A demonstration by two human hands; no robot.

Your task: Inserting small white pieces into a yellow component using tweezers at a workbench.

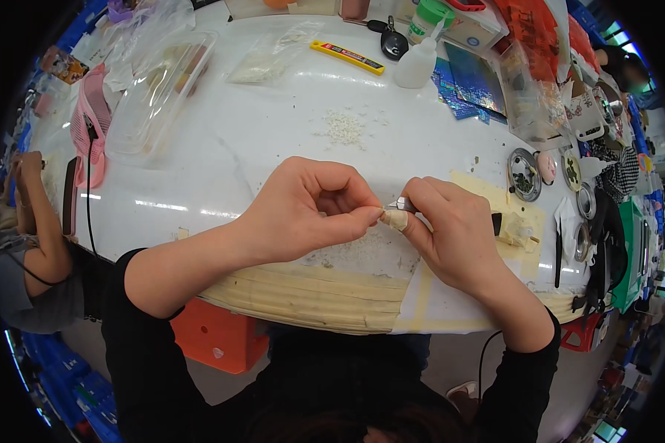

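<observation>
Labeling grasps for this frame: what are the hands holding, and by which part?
A small silvery piece is pinched between the fingertips of the left hand and right hand, at its two ends. The right index fingertip is wrapped in tape. What the piece is cannot be told.

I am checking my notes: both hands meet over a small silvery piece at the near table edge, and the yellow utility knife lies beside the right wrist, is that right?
Not quite: the head view shows the yellow utility knife lying at the far side of the table, well away from the right hand. Both hands do meet over the small silvery piece; left hand.

A yellow box cutter [347,57], a pink fan [90,124] and an orange stool [218,337] surround the white table [222,155].
</observation>
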